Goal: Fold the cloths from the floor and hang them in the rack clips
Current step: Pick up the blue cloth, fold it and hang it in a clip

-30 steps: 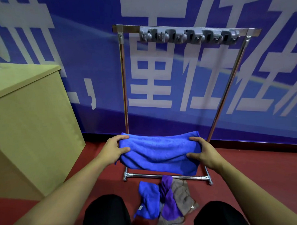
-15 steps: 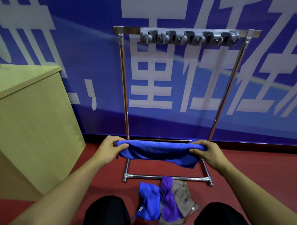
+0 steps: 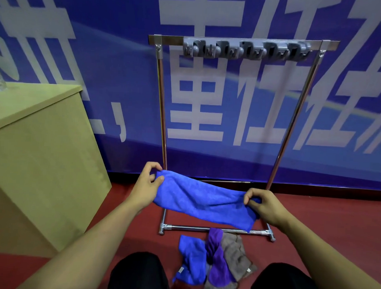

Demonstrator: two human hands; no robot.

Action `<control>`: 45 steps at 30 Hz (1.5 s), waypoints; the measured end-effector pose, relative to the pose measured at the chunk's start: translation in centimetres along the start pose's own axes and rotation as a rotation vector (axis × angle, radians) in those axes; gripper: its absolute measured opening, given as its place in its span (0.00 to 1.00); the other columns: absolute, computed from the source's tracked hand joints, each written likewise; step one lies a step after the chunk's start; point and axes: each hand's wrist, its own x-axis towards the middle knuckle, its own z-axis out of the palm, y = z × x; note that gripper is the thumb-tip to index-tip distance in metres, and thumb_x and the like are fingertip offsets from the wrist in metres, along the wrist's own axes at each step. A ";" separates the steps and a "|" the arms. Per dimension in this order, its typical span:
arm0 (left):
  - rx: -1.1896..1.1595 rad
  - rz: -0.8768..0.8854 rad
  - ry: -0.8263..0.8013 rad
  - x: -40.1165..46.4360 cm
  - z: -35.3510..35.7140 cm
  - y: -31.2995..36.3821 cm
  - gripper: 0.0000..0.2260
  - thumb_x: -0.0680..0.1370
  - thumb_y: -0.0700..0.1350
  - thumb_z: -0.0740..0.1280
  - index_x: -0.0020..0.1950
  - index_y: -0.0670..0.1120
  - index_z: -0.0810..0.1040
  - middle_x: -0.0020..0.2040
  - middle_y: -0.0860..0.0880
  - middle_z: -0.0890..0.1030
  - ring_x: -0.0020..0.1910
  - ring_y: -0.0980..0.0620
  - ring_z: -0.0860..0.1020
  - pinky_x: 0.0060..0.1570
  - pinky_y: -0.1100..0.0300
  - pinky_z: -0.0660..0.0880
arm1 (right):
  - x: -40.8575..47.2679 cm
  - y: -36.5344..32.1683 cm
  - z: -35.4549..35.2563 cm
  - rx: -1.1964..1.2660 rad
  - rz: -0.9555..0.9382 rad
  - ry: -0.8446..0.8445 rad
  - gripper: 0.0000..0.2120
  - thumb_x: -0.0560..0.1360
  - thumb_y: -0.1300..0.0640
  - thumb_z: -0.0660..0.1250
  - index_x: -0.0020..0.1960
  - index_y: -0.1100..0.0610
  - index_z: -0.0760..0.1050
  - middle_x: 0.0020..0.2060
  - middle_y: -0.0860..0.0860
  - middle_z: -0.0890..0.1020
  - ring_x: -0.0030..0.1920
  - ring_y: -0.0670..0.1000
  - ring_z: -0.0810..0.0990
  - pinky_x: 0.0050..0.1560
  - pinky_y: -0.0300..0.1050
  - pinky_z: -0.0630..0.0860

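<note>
A blue cloth (image 3: 201, 202), folded into a long band, hangs stretched in the air in front of the rack's lower part. My left hand (image 3: 146, 185) pinches its upper left end, and my right hand (image 3: 263, 204) pinches its lower right end. The band slopes down to the right. On the red floor between my knees lie three more cloths: a blue one (image 3: 192, 260), a purple one (image 3: 218, 260) and a grey-brown one (image 3: 235, 257). The metal rack (image 3: 161, 113) stands behind, with a grey strip of several clips (image 3: 245, 50) on its top bar. No cloth hangs in the clips.
A tan wooden cabinet (image 3: 40, 156) stands close on the left. A blue banner wall (image 3: 230, 98) with white characters is right behind the rack. The rack's base bar (image 3: 214, 229) lies on the floor just beyond the cloth pile. My dark-trousered knees (image 3: 142, 272) fill the bottom edge.
The blue cloth went from a broad drape to a narrower folded band. My left hand has risen and my right hand has dropped, so the band now slants down to the right.
</note>
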 end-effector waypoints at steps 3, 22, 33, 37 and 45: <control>0.169 0.067 -0.061 0.3 0.1 0.2 0.26 0.77 0.26 0.57 0.37 0.55 0.80 0.40 0.50 0.80 0.42 0.53 0.75 0.46 0.63 0.70 | -0.1 0.4 0.1 -0.001 0.048 -0.044 0.20 0.75 0.74 0.62 0.43 0.53 0.84 0.40 0.54 0.86 0.36 0.48 0.78 0.38 0.43 0.73; 0.260 0.305 -0.418 -1.8 6.5 8.0 0.20 0.71 0.39 0.75 0.59 0.56 0.78 0.55 0.57 0.83 0.56 0.59 0.81 0.62 0.56 0.76 | -0.6 -4.9 4.9 0.412 0.057 -0.176 0.21 0.70 0.70 0.75 0.46 0.57 0.64 0.60 0.50 0.82 0.63 0.47 0.79 0.65 0.49 0.71; 0.199 0.167 -0.311 -0.9 5.6 6.5 0.26 0.69 0.45 0.78 0.62 0.61 0.75 0.50 0.51 0.82 0.51 0.51 0.82 0.57 0.48 0.79 | 0.1 -8.4 6.5 0.362 -0.079 -0.014 0.23 0.74 0.62 0.74 0.61 0.46 0.67 0.49 0.52 0.87 0.51 0.54 0.85 0.55 0.52 0.81; 0.144 0.119 -0.174 -0.7 6.1 5.4 0.26 0.71 0.46 0.79 0.66 0.56 0.74 0.57 0.51 0.79 0.54 0.53 0.81 0.57 0.57 0.78 | -0.2 -8.6 6.7 0.290 -0.127 0.078 0.15 0.77 0.60 0.71 0.54 0.47 0.67 0.43 0.53 0.85 0.43 0.54 0.84 0.46 0.52 0.81; -0.139 -0.417 0.155 -3.8 10.4 5.0 0.13 0.77 0.54 0.72 0.45 0.46 0.75 0.41 0.46 0.79 0.40 0.46 0.78 0.41 0.56 0.74 | 1.2 -8.4 6.5 0.152 -0.069 0.405 0.11 0.78 0.62 0.67 0.57 0.51 0.82 0.48 0.44 0.84 0.38 0.37 0.78 0.42 0.29 0.70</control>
